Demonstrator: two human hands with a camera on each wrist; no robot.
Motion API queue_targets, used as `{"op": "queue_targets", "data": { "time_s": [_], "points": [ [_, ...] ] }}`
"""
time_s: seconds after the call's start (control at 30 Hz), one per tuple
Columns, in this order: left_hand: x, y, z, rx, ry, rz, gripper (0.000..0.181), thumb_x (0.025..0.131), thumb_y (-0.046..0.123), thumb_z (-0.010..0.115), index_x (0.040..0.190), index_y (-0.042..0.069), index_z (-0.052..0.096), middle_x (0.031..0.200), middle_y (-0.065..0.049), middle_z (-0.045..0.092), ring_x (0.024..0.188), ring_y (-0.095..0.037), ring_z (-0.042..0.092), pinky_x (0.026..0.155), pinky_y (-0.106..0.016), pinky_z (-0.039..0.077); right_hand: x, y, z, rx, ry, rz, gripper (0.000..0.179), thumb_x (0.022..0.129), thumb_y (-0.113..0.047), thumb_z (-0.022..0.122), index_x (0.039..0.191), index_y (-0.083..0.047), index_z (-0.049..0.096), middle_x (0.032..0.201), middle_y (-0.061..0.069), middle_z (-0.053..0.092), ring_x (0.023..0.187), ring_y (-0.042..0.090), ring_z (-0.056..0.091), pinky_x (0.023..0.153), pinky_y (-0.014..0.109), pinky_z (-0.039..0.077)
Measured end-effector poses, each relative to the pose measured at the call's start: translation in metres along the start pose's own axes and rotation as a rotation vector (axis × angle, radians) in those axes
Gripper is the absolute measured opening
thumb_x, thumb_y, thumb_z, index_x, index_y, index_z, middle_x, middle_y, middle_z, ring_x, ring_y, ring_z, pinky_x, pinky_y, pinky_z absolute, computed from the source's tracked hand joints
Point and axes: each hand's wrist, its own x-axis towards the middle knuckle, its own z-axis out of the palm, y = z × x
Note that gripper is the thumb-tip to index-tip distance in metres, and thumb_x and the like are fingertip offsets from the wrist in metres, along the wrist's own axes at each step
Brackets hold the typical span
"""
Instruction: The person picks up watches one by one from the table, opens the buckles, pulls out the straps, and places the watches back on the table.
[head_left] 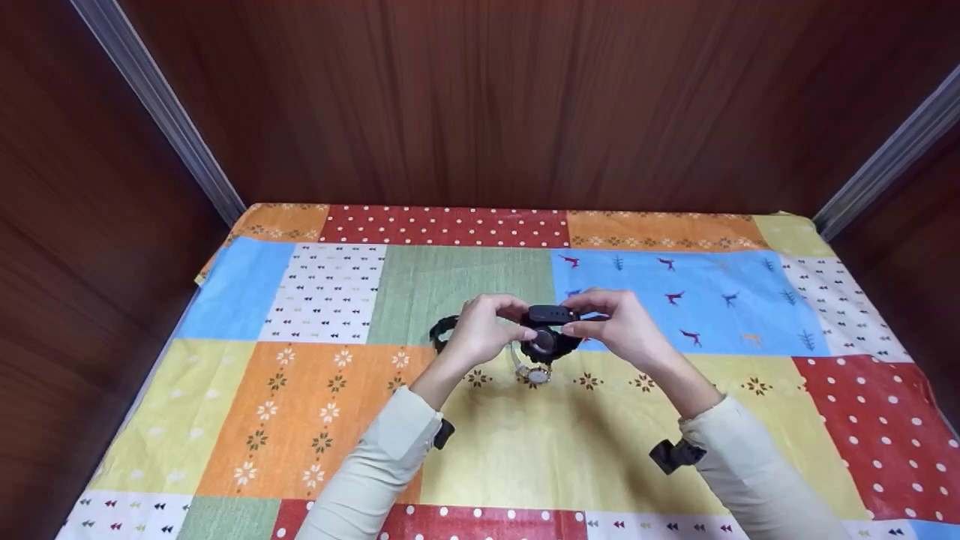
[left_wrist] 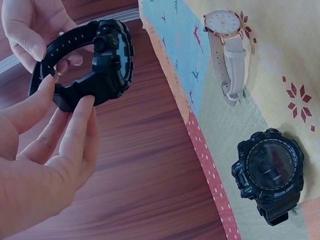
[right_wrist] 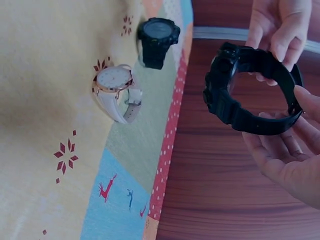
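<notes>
Both hands hold a black sports watch (head_left: 550, 315) above the table, its strap forming a loop in the right wrist view. My left hand (head_left: 484, 330) pinches one side of the strap between thumb and fingers. On the other side, my right hand (head_left: 621, 330) has its thumb and fingers on the strap near the buckle end (right_wrist: 298, 111). The watch's chunky case (left_wrist: 114, 60) faces away from the fingers. Below lies a white-strapped watch (left_wrist: 223, 23) with a rose-gold rim. A second black sports watch (left_wrist: 272, 167) rests nearby, partly hidden behind my left hand in the head view.
A patchwork-patterned cloth (head_left: 495, 442) covers the table. Dark wood-grain panels (head_left: 480, 105) rise behind it and at both sides, with metal strips (head_left: 161, 105) at the corners. Each wrist carries a small black camera (head_left: 675, 455).
</notes>
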Motion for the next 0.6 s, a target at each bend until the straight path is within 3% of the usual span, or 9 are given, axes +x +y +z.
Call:
{"op": "queue_targets", "data": {
  "time_s": [0.3, 0.6],
  "points": [
    [-0.0020, 0.0040, 0.0001, 0.036, 0.016, -0.005, 0.024, 0.074, 0.008, 0.074, 0.097, 0.006, 0.069, 0.088, -0.005, 0.068, 0.093, -0.020, 0.059, 0.085, -0.035, 0.042, 0.0012, -0.0045, 0.0032, -0.060, -0.009, -0.093, 0.027, 0.076, 0.002, 0.069, 0.102, 0.007, 0.064, 0.100, 0.017, 0.060, 0.092, 0.027, 0.058, 0.077, 0.027, 0.051],
    [-0.0003, 0.0023, 0.0004, 0.044, 0.011, -0.003, 0.028, 0.076, 0.008, 0.072, 0.104, 0.005, 0.067, 0.096, -0.007, 0.067, 0.099, -0.022, 0.057, 0.090, -0.039, 0.039, 0.0028, -0.0069, 0.0056, -0.123, 0.034, -0.073, 0.025, 0.075, 0.000, 0.072, 0.099, 0.004, 0.067, 0.095, 0.014, 0.061, 0.085, 0.022, 0.056, 0.068, 0.024, 0.052]
  ]
}}
